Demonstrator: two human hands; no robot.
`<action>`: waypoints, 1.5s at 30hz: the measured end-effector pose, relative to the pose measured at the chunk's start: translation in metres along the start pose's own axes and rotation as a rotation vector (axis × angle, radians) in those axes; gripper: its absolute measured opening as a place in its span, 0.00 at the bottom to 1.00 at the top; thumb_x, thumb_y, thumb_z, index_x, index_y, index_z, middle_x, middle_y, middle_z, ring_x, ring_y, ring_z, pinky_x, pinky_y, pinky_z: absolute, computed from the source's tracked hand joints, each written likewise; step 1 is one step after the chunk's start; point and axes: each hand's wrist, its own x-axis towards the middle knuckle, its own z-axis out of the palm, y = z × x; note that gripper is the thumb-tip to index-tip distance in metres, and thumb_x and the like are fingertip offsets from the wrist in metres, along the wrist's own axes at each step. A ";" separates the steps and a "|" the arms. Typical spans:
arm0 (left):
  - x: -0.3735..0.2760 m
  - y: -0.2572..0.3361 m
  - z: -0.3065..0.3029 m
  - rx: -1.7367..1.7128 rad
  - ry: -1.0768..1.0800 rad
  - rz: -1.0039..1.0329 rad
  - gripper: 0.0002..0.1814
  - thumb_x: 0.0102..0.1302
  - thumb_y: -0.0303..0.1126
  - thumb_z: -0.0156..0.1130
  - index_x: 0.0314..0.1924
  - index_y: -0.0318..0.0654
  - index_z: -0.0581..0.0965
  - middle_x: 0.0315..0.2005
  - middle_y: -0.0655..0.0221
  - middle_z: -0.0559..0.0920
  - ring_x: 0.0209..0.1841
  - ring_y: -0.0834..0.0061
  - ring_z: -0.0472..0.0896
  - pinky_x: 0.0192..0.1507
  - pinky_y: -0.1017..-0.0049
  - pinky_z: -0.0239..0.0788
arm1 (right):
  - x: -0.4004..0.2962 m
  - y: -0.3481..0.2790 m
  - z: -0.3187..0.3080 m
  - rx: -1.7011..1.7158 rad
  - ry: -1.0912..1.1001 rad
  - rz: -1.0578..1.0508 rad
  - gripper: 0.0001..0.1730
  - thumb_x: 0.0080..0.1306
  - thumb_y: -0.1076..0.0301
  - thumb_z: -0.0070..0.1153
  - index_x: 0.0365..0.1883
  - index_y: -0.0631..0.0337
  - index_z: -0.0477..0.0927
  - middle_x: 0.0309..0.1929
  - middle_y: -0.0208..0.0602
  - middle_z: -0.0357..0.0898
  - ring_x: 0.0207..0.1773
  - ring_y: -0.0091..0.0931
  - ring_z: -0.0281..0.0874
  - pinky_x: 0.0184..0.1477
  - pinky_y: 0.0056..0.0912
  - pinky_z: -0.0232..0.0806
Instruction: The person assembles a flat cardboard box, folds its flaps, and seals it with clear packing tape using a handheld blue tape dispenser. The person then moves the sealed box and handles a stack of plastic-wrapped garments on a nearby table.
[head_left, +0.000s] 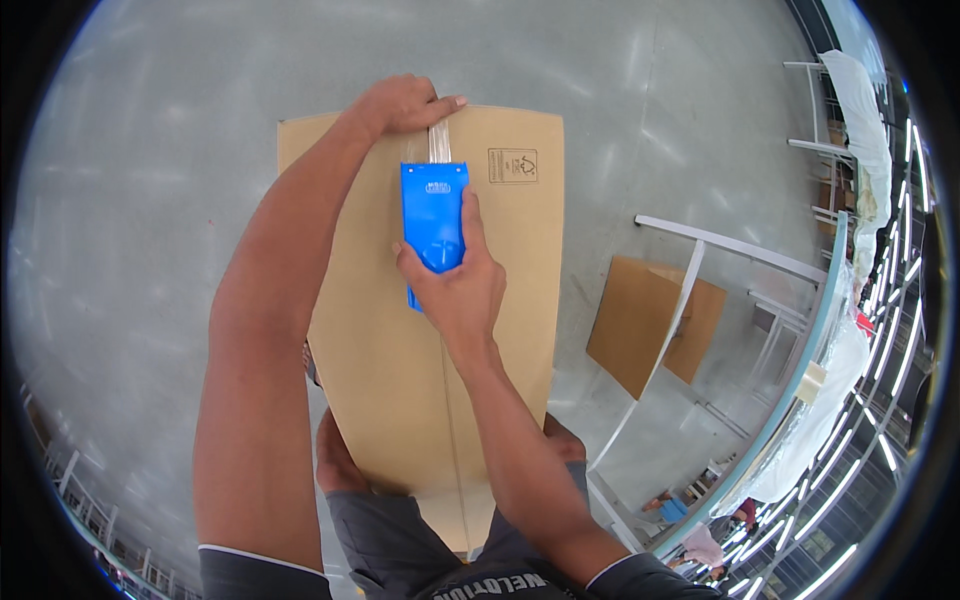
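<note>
A large brown cardboard box (390, 345) lies before me, its near end between my legs. A seam runs along its top face, and a printed recycling mark sits near the far right corner. My right hand (465, 285) grips a blue tape dispenser (436, 214), thumb on the left side and index finger along the right. From the dispenser's toothed front a strip of clear packing tape (439, 142) runs to the far edge. There my left hand (409, 105) is curled over the edge, its thumb by the tape; the other fingertips are hidden.
To the right stands a white metal table frame (735, 244), with a folded cardboard piece (634, 322) on the floor by its leg. White sheeting (806, 442) covers the tabletop. Other people (701, 546) are at the far lower right. Grey floor (172, 150) surrounds the box.
</note>
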 end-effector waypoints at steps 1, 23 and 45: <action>-0.002 -0.001 0.003 0.009 0.017 0.001 0.44 0.67 0.71 0.42 0.44 0.34 0.86 0.40 0.48 0.86 0.48 0.50 0.83 0.53 0.56 0.73 | -0.008 -0.001 -0.005 0.033 -0.036 0.049 0.54 0.52 0.56 0.72 0.75 0.60 0.60 0.41 0.52 0.85 0.35 0.38 0.87 0.41 0.37 0.78; 0.008 0.002 0.004 0.073 0.005 -0.007 0.39 0.69 0.63 0.47 0.46 0.28 0.84 0.46 0.42 0.84 0.53 0.46 0.81 0.57 0.54 0.70 | -0.219 0.106 -0.045 -0.136 -0.170 0.201 0.57 0.49 0.56 0.76 0.75 0.58 0.61 0.39 0.50 0.85 0.34 0.39 0.87 0.38 0.37 0.78; -0.001 0.005 0.003 0.063 0.075 0.003 0.36 0.68 0.59 0.49 0.45 0.27 0.84 0.45 0.42 0.84 0.52 0.46 0.82 0.55 0.54 0.71 | -0.212 0.109 -0.037 -0.200 -0.190 0.212 0.57 0.50 0.57 0.74 0.76 0.56 0.58 0.34 0.49 0.85 0.30 0.40 0.86 0.35 0.38 0.78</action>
